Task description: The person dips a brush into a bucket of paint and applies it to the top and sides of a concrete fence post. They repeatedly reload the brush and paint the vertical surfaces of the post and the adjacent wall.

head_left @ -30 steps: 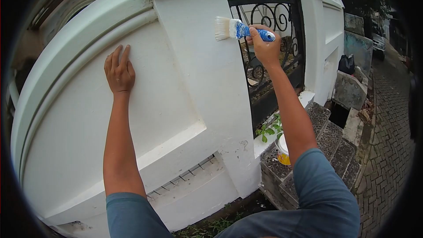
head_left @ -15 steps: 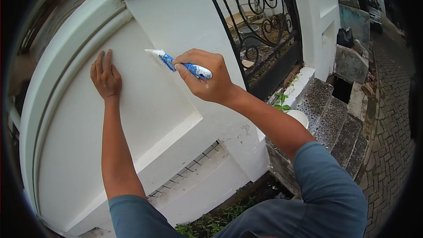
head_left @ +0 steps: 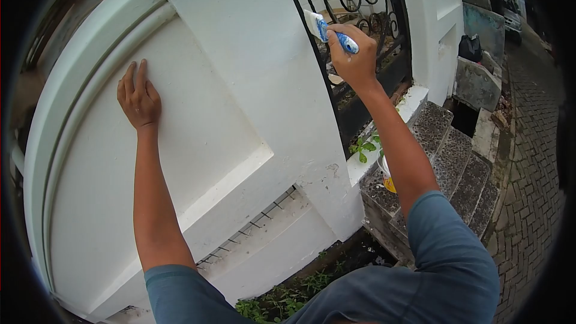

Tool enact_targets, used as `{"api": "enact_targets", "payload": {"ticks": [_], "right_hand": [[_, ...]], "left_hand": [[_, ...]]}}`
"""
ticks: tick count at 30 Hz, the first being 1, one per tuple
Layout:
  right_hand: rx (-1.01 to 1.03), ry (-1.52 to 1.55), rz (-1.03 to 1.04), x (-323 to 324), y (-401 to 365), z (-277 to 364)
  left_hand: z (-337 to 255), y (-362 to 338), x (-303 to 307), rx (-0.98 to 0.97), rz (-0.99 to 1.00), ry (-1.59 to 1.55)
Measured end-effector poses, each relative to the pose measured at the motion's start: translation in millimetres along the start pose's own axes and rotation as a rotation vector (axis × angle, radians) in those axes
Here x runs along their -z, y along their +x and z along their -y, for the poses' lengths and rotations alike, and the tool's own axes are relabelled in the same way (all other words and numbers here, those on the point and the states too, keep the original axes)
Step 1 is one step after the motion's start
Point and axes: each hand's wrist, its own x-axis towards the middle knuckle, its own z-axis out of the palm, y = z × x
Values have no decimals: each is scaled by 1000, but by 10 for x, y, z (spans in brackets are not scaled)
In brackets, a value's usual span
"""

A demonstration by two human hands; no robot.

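Note:
My right hand [head_left: 355,54] grips the blue handle of a paintbrush [head_left: 324,29], whose bristles are coated in white paint. The brush overlaps the edge of the black wrought-iron gate [head_left: 360,0] in this view, its bristles pointing up and left. My left hand [head_left: 140,99] lies against the recessed panel of the white wall [head_left: 198,114], fingers stretched upward close to the curved moulding [head_left: 108,51]. Partly behind my right forearm, a white paint bucket [head_left: 387,174] with a yellow patch stands on the steps.
Speckled stone steps [head_left: 429,138] descend at the right toward a brick-paved lane [head_left: 534,144]. A small green plant [head_left: 363,147] grows by the gate post. Short metal spikes [head_left: 258,222] line a slot low in the wall. A black bag [head_left: 470,50] sits on concrete slabs.
My right hand has carried the paintbrush up and to the right, from over the panel's edge to beside the gate. My left hand stays on the panel. More of the bucket shows.

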Motion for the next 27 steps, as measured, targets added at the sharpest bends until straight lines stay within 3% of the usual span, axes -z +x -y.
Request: {"api": "enact_targets", "payload": {"ticks": [3, 5, 8, 12, 15, 19, 22, 27], "right_hand": [[165, 107, 117, -308, -273, 483], [169, 212, 235, -415, -487, 791], [159, 409, 187, -390, -528, 1040], [-470, 684, 211, -207, -486, 870], [-551, 533, 81, -91, -547, 284], [-485, 240, -63, 222, -542, -244], [-240, 0, -70, 248, -511, -244], [85, 55, 114, -127, -658, 417]], "left_hand": [[-7, 5, 8, -4, -2, -14], [9, -6, -9, -10, -10, -16], [-9, 5, -5, -18, -10, -11], [-2, 0, 2, -19, -18, -9], [0, 1, 0, -16, -13, -23], [-3, 5, 5, -21, -22, -16], [-7, 14, -1, -28, -28, 3], [6, 9, -20, -36, -33, -7]]}}
